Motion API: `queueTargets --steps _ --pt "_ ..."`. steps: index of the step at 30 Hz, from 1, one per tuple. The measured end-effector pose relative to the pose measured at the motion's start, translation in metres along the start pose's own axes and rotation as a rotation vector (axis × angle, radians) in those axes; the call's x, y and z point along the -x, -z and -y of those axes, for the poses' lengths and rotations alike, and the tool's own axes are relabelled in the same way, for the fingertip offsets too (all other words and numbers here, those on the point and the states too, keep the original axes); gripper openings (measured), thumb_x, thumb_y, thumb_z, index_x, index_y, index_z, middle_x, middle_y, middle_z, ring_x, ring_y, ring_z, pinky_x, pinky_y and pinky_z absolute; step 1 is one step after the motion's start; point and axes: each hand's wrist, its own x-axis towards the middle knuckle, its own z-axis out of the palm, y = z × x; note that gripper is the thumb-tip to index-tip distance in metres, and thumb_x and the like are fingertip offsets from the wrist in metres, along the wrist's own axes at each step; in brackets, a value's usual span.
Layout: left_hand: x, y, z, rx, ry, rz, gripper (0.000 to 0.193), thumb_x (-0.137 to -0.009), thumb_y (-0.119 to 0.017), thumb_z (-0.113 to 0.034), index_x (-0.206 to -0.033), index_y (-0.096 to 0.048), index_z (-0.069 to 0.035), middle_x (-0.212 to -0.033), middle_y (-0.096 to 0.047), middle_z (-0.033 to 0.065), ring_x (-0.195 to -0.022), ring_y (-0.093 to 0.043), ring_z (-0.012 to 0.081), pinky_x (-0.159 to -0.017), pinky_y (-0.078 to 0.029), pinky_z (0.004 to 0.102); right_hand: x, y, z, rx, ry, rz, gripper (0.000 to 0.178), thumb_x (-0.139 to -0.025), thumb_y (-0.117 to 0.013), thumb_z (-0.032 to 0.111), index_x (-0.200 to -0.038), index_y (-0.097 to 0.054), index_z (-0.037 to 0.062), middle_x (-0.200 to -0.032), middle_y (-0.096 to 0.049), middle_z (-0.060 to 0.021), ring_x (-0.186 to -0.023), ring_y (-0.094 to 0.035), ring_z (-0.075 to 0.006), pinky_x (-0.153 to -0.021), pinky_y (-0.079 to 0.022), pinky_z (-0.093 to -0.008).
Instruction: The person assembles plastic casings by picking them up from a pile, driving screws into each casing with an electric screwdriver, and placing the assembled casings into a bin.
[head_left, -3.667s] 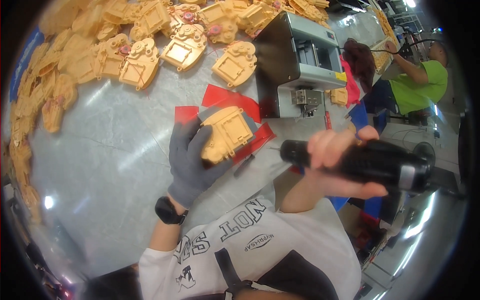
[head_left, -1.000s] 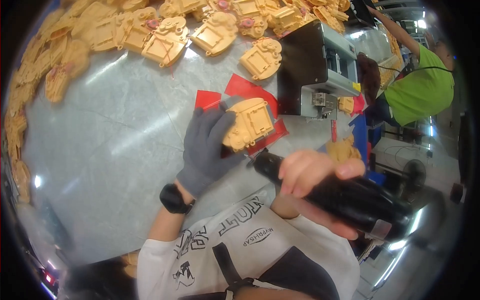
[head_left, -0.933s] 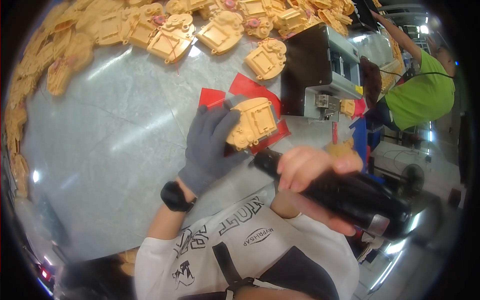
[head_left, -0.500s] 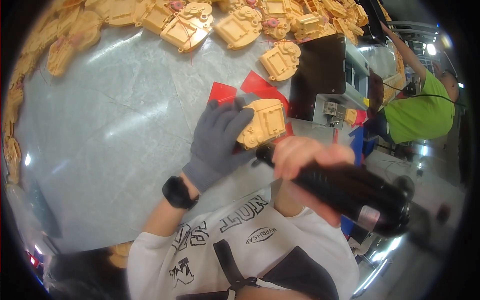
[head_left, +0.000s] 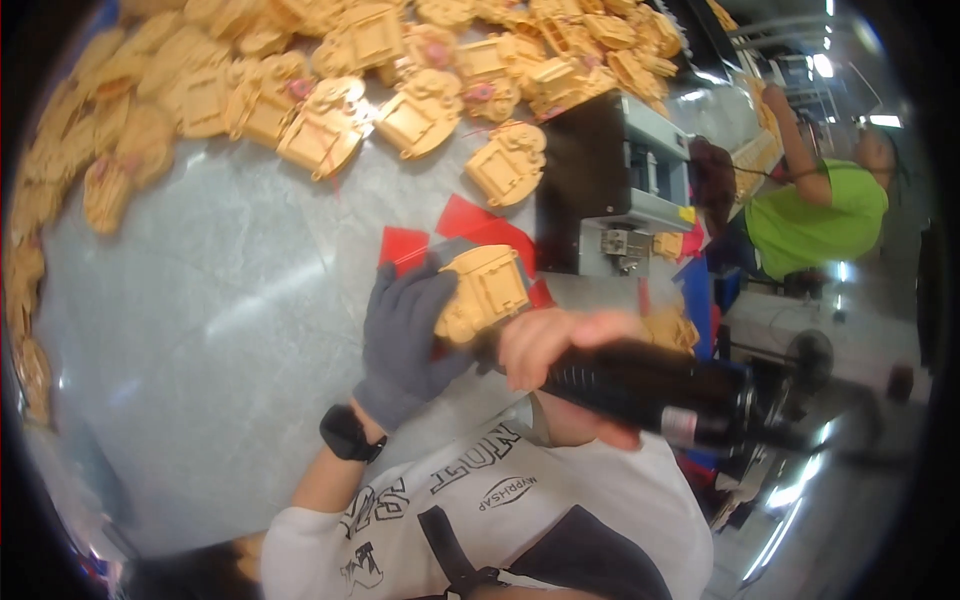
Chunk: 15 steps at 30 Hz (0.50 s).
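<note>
My left hand (head_left: 410, 340), in a grey glove, grips a yellow plastic housing (head_left: 492, 283) by its left side. The housing has a squarish recess and a rounded end turned toward the lower left. My bare right hand (head_left: 570, 355) is wrapped round a black power screwdriver (head_left: 655, 385), held slantwise with its thick cable end to the right. The tool's nose is close to the housing's lower edge; blur and my fingers hide whether it touches. Red patches (head_left: 404, 247) lie on the table just beyond the housing.
Many similar yellow housings (head_left: 420, 112) are heaped along the table's far and left edges, some with thin red wires. A black and grey machine (head_left: 590, 180) stands right of the red patches. Farther right, a person in a bright green shirt (head_left: 815, 220) reaches toward more yellow parts.
The whole view has shifted, so the table's things appear lower and farther left. My right hand and the screwdriver have come a little nearer the housing, and the tool lies flatter. Both grips continue.
</note>
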Motion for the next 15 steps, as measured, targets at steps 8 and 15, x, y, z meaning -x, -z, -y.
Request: queueTargets --steps 8,15 --pt "0.000 -0.009 -0.008 -0.078 0.037 -0.006 0.067 -0.064 -0.074 -0.025 -0.121 -0.044 -0.003 -0.112 -0.055 0.0161 -0.106 -0.050 0.0366 -0.102 -0.027 0.0528 0.011 0.103 0.091 0.248 0.056 -0.614 0.079 -0.075 -0.046 0.073 -0.117 -0.036 0.0066 -0.061 -0.050 -0.0064 -0.046 -0.047 -0.0169 -0.048 -0.040 -0.0306" --pt "-0.001 -0.007 -0.006 -0.087 0.011 -0.009 0.062 -0.066 -0.073 -0.025 -0.117 -0.047 0.000 -0.107 -0.056 0.0179 -0.101 -0.052 0.0364 -0.098 -0.030 0.0511 -0.003 0.128 0.049 0.327 -0.099 -0.779 0.075 -0.072 -0.053 0.071 -0.108 -0.037 0.0073 -0.060 -0.048 -0.0043 -0.047 -0.047 -0.0158 -0.050 -0.041 -0.0279"
